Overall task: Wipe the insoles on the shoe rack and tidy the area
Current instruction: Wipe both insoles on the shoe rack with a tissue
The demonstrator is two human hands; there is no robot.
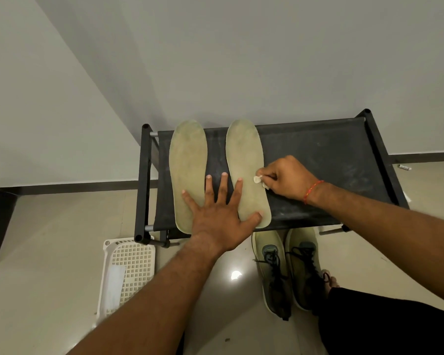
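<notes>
Head view: two insoles, left insole (189,172) and right insole (244,155), lie side by side on one black shoe rack (318,155). Your left hand (215,211) lies spread flat across both. Your right hand (285,178) pinches one white wad (257,179) at the right insole's edge. Two green shoes (272,270) and one white basket (128,267) sit on the floor.

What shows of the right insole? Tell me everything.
The right insole is pale yellow-green, foam-like and smudged. It lies flat on the black rack, toe toward the wall, heel at the front edge. The left hand rests thumb and forefinger on it; the right hand pinches a white wad against its right edge.
</notes>
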